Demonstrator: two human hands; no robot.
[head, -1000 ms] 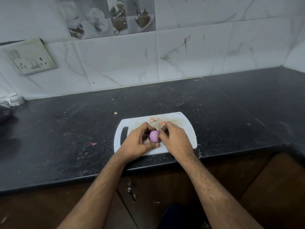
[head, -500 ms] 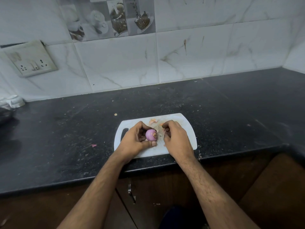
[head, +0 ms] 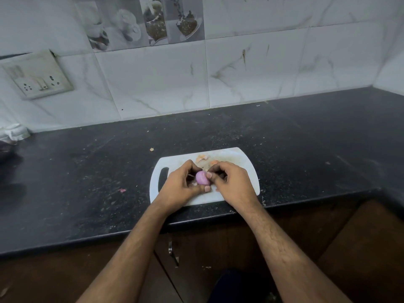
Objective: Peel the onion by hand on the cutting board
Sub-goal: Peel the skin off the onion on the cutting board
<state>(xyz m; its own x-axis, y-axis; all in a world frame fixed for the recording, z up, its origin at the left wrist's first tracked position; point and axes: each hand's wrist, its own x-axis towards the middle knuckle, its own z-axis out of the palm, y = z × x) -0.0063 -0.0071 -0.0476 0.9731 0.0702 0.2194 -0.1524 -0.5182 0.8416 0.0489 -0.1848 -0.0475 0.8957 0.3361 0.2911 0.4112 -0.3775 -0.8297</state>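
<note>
A small purple onion point(head: 201, 177) is held just above the white cutting board point(head: 244, 159), between both hands. My left hand point(head: 180, 185) cups it from the left and below, thumb under it. My right hand point(head: 232, 183) has its fingertips pressed against the onion's right side, pinching at its surface. Pale orange peel scraps point(head: 202, 158) lie on the board behind the hands. The far side of the onion is hidden by my fingers.
The board sits near the front edge of a black stone counter point(head: 87, 171). Small peel bits point(head: 122, 190) dot the counter to the left. A tiled wall with a socket plate point(head: 38, 80) rises behind. A white cloth-like object point(head: 15, 132) lies at far left.
My right hand pulled slightly away from the onion half a second ago and has come back against its right side. The onion has turned a little in my left hand.
</note>
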